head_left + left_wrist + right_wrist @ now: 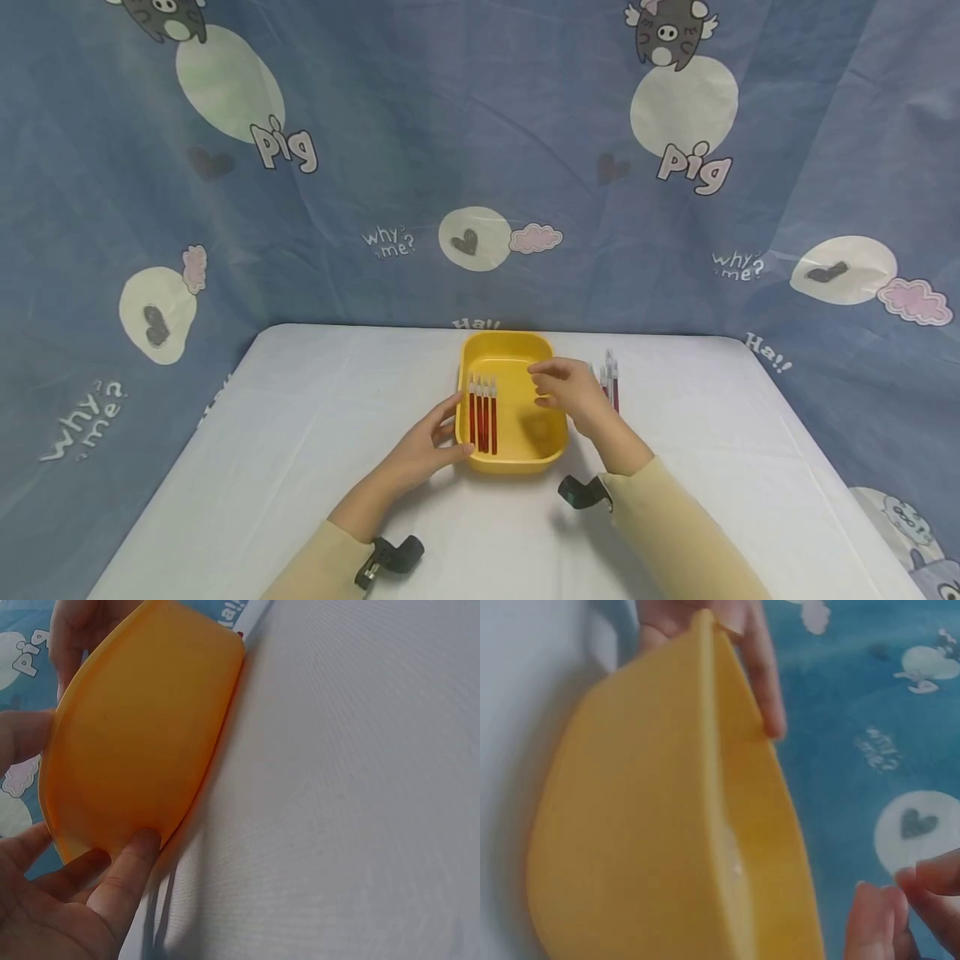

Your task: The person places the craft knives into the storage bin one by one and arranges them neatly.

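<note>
A yellow rectangular tray (513, 462) rests on the white table. Inside it, along its left side, several slim red pens with pale caps (483, 417) lie side by side, caps toward the far end. My left hand (420, 450) holds the tray's left side; in the left wrist view its fingers (124, 881) touch the outer wall. Over the right part of the tray hovers my right hand (570, 392), fingers loosely bent and nothing visible between them. In the right wrist view its fingertips (877, 915) are beside the tray wall (630, 817).
More red pens with pale caps (613, 383) lie on the table right of the tray, partly hidden behind my right hand. A blue patterned cloth (450, 125) hangs behind the white table (337, 375). Each wrist carries a small black camera (397, 554).
</note>
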The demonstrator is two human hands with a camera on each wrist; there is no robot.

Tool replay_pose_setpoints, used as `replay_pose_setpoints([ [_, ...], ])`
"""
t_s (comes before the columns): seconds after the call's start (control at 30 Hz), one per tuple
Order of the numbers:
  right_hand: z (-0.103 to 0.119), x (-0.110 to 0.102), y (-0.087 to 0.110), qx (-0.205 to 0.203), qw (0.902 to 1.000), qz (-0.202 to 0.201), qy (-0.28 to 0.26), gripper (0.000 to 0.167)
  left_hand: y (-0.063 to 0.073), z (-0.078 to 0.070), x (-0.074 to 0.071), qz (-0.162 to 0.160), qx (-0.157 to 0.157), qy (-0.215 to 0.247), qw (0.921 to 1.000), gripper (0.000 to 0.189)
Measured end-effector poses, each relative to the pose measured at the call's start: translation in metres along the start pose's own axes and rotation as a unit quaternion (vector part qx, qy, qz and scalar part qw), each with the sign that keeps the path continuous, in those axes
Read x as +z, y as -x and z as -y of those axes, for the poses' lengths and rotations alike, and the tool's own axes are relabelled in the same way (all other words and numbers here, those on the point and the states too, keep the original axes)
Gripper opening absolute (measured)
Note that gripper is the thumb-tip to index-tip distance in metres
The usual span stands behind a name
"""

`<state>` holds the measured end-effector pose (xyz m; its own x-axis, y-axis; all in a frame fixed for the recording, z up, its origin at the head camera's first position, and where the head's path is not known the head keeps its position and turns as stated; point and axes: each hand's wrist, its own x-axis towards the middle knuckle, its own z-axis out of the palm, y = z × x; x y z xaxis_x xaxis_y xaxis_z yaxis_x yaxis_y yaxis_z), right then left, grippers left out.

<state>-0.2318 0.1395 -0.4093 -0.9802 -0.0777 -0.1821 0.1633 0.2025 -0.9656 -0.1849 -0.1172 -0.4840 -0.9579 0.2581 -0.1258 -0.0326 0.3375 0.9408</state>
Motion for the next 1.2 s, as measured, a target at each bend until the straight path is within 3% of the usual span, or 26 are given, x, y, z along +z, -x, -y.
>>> replay_pose_setpoints([
  [0.27, 0.002, -0.031, 0.011, -0.014, 0.9982, 0.009, 0.057, 0.03, 0.001, 0.0, -0.001, 0.0, 0.004, 0.0, 1.0, 0.089],
  [0.7, -0.005, -0.086, 0.019, -0.025, 0.9931, -0.051, 0.103, 0.037, 0.001, -0.002, 0.0, 0.001, -0.002, 0.001, 1.0, 0.088],
  [0.93, -0.02, -0.103, 0.015, -0.046, 0.9918, -0.066, 0.099, 0.04, 0.002, -0.003, 0.001, -0.003, -0.005, -0.004, 1.0, 0.088],
  [1.2, -0.034, -0.114, 0.006, -0.033, 0.9913, -0.087, 0.093, 0.041, 0.003, -0.005, 0.0, 0.001, -0.001, 0.002, 1.0, 0.089],
])
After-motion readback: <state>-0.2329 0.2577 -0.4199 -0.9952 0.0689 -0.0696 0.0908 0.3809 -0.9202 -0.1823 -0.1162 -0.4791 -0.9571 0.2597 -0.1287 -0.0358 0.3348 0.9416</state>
